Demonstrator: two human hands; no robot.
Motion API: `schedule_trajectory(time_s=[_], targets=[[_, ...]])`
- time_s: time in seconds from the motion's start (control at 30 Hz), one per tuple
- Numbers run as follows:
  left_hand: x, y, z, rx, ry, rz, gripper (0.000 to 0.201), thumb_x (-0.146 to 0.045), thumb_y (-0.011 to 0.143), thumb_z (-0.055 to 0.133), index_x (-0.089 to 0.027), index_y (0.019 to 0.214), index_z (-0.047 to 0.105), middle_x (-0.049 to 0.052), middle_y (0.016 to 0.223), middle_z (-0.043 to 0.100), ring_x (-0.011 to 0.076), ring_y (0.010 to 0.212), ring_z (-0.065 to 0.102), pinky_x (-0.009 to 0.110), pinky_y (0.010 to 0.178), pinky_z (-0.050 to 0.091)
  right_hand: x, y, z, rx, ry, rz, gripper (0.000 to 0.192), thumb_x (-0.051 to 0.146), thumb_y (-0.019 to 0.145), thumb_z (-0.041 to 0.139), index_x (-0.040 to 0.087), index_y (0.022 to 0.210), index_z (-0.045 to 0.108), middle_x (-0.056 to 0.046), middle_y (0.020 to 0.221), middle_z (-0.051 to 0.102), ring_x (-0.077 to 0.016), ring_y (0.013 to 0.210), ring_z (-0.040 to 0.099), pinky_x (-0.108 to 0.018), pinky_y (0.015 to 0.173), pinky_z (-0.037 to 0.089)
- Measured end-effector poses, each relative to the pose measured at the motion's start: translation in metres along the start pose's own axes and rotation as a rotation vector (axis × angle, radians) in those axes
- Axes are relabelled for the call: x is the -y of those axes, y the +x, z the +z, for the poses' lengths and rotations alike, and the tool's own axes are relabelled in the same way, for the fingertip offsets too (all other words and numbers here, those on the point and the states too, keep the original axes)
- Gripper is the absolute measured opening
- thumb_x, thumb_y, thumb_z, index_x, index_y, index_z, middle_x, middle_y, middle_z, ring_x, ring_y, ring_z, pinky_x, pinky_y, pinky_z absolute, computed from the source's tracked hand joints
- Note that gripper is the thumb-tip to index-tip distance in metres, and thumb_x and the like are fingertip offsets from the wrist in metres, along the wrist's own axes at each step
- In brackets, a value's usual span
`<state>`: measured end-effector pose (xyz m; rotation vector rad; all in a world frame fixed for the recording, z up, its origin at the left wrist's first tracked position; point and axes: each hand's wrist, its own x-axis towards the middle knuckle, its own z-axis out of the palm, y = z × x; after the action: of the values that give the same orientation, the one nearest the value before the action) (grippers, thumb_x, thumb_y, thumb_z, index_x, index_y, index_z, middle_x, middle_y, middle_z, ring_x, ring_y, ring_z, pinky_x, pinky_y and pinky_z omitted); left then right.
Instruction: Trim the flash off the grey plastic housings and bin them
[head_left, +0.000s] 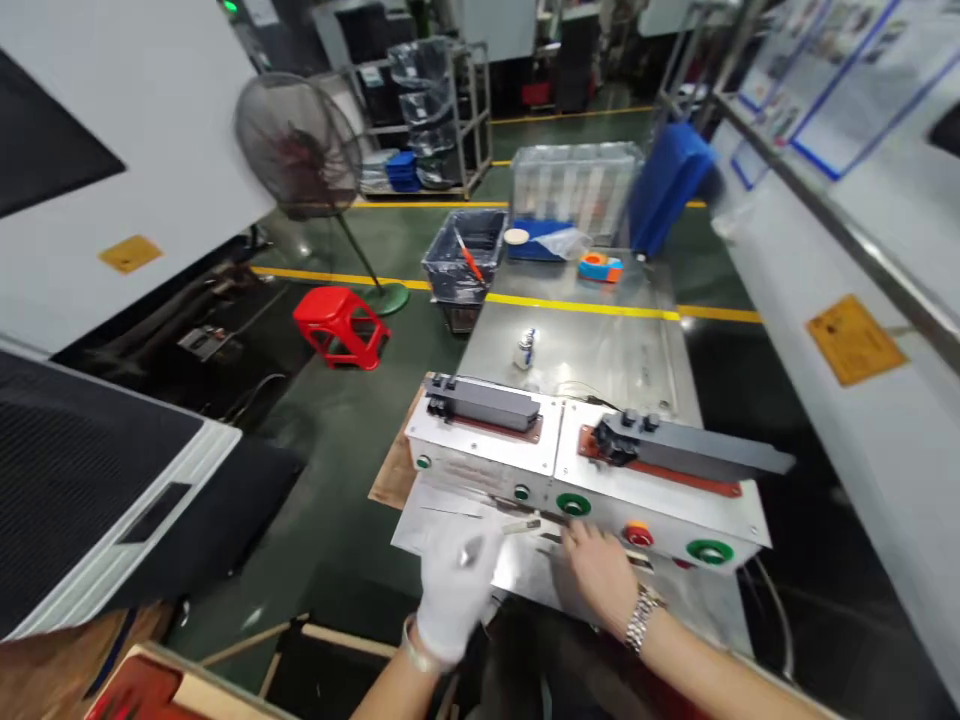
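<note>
Thin metal strip (525,524) lies on the table (600,340) edge just in front of the control box (585,470), between both hands; left hand (454,585), in a white glove, is at its near end w/ fingers curled, seems to pinch sth small and shiny, but blurred so can't tell for sure. Right hand (600,570), bare, w/ a metal wristwatch (643,615), lies flat, fingers spread forward, tips touching the strip area just below the box front. Box front carries a green ring button (573,504) just above the right hand, a red button (638,534) beside it, another green ring button (709,550) further right. On top of the box: two dark grey bar fixtures, left one (480,400) and right one (682,450), on reddish plates. Further back on the table: small white bottle (525,348), orange-blue tape dispenser (600,266), clear plastic crate (574,185). On the floor to the left: red stool (341,325), standing fan (300,145), bin lined w/ a bag (465,255). Yellow floor lines behind.
</note>
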<state>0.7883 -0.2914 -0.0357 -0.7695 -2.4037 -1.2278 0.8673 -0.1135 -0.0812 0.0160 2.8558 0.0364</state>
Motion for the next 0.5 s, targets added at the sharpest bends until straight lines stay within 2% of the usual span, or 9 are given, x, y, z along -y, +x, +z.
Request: schedule_trajectory(time_s=[0.03, 0.07, 0.1, 0.17, 0.23, 0.37, 0.5], targets=[[-0.023, -0.005, 0.000, 0.100, -0.039, 0.170, 0.019, -0.021, 0.091, 0.054, -0.026, 0.075, 0.062, -0.004, 0.061, 0.067, 0.0132, 0.054, 0.063, 0.028, 0.053, 0.046, 0.005, 0.004, -0.009, -0.015, -0.013, -0.056, 0.014, 0.018, 0.093, 0.066, 0.014, 0.107, 0.067, -0.003, 0.101, 0.071, -0.0159, 0.090, 0.069, -0.034, 0.077, 0.060], [-0.044, -0.009, 0.000, 0.199, -0.011, 0.330, 0.022, -0.026, 0.094, 0.050, -0.025, 0.075, 0.060, -0.004, 0.057, 0.064, 0.0138, 0.049, 0.060, 0.030, 0.048, 0.041, 0.011, 0.006, -0.018, -0.034, -0.025, -0.117, 0.015, 0.021, 0.094, 0.066, 0.015, 0.108, 0.066, -0.003, 0.101, 0.070, -0.0162, 0.091, 0.068, -0.034, 0.078, 0.059], [-0.062, -0.014, 0.002, 0.188, 0.006, 0.403, 0.025, -0.033, 0.096, 0.047, -0.024, 0.078, 0.061, -0.003, 0.054, 0.061, 0.0144, 0.045, 0.058, 0.032, 0.045, 0.038, 0.017, 0.008, -0.028, -0.054, -0.040, -0.179, 0.017, 0.024, 0.095, 0.065, 0.015, 0.109, 0.066, -0.003, 0.100, 0.069, -0.0165, 0.091, 0.067, -0.034, 0.078, 0.058], [-0.085, -0.026, 0.008, 0.176, 0.106, 0.432, 0.039, -0.043, 0.100, 0.032, -0.024, 0.083, 0.061, -0.002, 0.050, 0.057, 0.0164, 0.041, 0.055, 0.035, 0.042, 0.033, 0.028, 0.008, -0.046, -0.095, -0.081, -0.286, 0.018, 0.029, 0.096, 0.063, 0.015, 0.109, 0.066, -0.003, 0.099, 0.068, -0.0165, 0.090, 0.066, -0.034, 0.077, 0.057], [-0.089, -0.039, 0.014, 0.186, 0.220, 0.420, 0.043, -0.048, 0.100, 0.029, -0.025, 0.084, 0.061, -0.001, 0.048, 0.055, 0.0166, 0.039, 0.053, 0.034, 0.042, 0.031, 0.034, 0.005, -0.059, -0.132, -0.133, -0.360, 0.021, 0.032, 0.097, 0.061, 0.015, 0.109, 0.066, -0.003, 0.099, 0.068, -0.0167, 0.089, 0.065, -0.034, 0.076, 0.055], [-0.071, -0.060, 0.019, 0.274, 0.323, 0.502, 0.031, -0.055, 0.087, 0.057, -0.025, 0.080, 0.062, -0.001, 0.051, 0.058, 0.0152, 0.041, 0.053, 0.030, 0.041, 0.033, 0.038, 0.001, -0.071, -0.181, -0.201, -0.416, 0.024, 0.032, 0.095, 0.061, 0.013, 0.108, 0.068, -0.006, 0.096, 0.070, -0.0191, 0.087, 0.065, -0.035, 0.074, 0.052], [-0.066, -0.067, 0.017, 0.269, 0.308, 0.401, 0.018, -0.038, 0.085, 0.069, -0.024, 0.074, 0.062, -0.001, 0.051, 0.058, 0.0136, 0.043, 0.052, 0.026, 0.041, 0.036, 0.037, 0.000, -0.073, -0.204, -0.159, -0.406, 0.023, 0.023, 0.094, 0.059, 0.009, 0.108, 0.069, -0.010, 0.091, 0.071, -0.0228, 0.084, 0.063, -0.038, 0.073, 0.048]])
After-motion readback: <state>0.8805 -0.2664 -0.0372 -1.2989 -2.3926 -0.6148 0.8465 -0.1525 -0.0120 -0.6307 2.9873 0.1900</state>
